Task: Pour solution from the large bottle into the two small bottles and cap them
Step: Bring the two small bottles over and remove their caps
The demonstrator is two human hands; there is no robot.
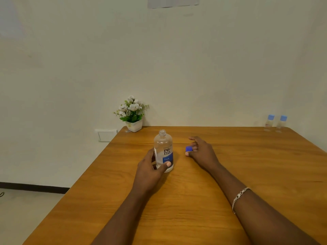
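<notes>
The large clear bottle (163, 147) with a blue and white label stands upright on the wooden table (194, 200), its neck uncapped. My left hand (150, 169) wraps around its lower part, thumb on the label. To the right, my right hand (200, 151) rests low over the table and holds the blue cap (188, 148) between thumb and fingers. Two small clear bottles (269, 122) (281, 123) with light blue caps stand side by side at the table's far right corner, well away from both hands.
A white pot of white flowers (133, 114) stands at the table's far left corner against the wall. The table's left edge runs diagonally down to the floor side. A bracelet sits on my right wrist.
</notes>
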